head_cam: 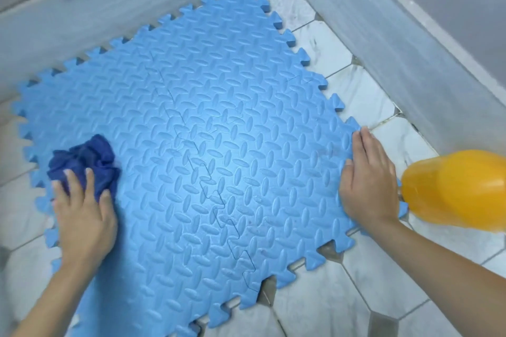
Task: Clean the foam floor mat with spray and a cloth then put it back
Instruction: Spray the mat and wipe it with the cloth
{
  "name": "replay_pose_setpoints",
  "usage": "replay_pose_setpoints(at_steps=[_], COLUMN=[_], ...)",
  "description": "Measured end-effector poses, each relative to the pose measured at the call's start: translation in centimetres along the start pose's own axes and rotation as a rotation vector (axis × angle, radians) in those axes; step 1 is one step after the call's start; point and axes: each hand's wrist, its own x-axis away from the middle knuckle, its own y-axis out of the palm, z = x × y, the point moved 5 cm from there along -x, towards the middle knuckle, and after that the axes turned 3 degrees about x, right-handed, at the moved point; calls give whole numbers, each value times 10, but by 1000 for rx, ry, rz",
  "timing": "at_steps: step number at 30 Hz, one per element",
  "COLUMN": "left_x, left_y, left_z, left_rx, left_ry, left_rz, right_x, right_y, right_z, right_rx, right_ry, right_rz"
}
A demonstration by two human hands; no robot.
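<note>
A light blue foam floor mat (208,123) of interlocking tiles with a ridged pattern lies flat on the tiled floor in a corner. My left hand (83,216) presses a crumpled dark blue cloth (87,163) onto the mat's left part, fingers over the cloth. My right hand (368,183) lies flat, palm down, on the mat's right edge, holding nothing. An orange bottle (460,189) stands on the floor just right of my right hand, blurred and close to the camera; its top is out of view.
White marble-look floor tiles (356,290) surround the mat at the right and front. Grey walls (405,44) meet in a corner behind the mat, close to its far edges.
</note>
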Motion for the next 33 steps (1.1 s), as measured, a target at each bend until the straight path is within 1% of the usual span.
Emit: replay_pose_setpoints(at_steps=[1, 2, 3, 5, 7, 9, 11, 12, 13, 15, 17, 18, 19, 20, 22, 25, 27, 28, 29, 31, 33], left_x=[13, 28, 46, 74, 92, 104, 107, 106, 105, 103, 112, 122, 136, 154, 195, 239, 238, 229, 217, 186, 155], left_y=[-7, -17, -22, -15, -5, -4, -5, -5, -6, -6, -8, -9, -8, -7, -3, 8, 13, 13, 12, 8, 3], left_z=[35, 73, 112, 164, 188, 191, 169, 149, 123, 60, 1, -19, -28, -27, 1, 64, 109, 129, 145, 171, 189], left_rx=[60, 147, 197, 167, 138, 160, 186, 197, 216, 235, 254, 260, 245, 212, 137, 74, 27, 9, 5, 19, 57], left_ry=[43, 123, 226, 460, 588, 627, 597, 553, 485, 286, 77, 13, 13, 77, 305, 659, 833, 876, 882, 840, 786], left_rz=[23, 66, 62, 30, -13, -27, -44, -40, -40, -7, 21, 19, 4, -23, -92, -156, -151, -130, -117, -113, -111], right_x=[0, 0, 1, 1, 1, 1, 1, 0, 1, 2, 5, 9, 12, 14, 15, 15, 17, 20, 25, 40, 60], right_y=[0, -1, -2, -3, -3, -4, -4, -3, -2, -3, -5, -7, -8, -9, -8, -10, -12, -14, -17, -21, -21], right_z=[-1, -2, -3, -3, -4, -5, -5, -4, -5, -7, -7, -7, -7, -5, -1, 7, 13, 15, 16, 16, 18], right_rx=[-4, -8, -10, -8, -18, -33, -51, -54, -49, -19, 36, 56, 60, 50, 30, -36, -96, -123, -145, -167, -117], right_ry=[1, 2, 2, -1, 6, 11, 15, 10, 0, -8, 41, 86, 134, 174, 187, 102, 73, 71, 67, 50, 36], right_rz=[0, -1, -5, -13, -6, 9, 28, 33, 31, 23, 26, 25, 16, -4, -66, -155, -182, -190, -190, -179, -188])
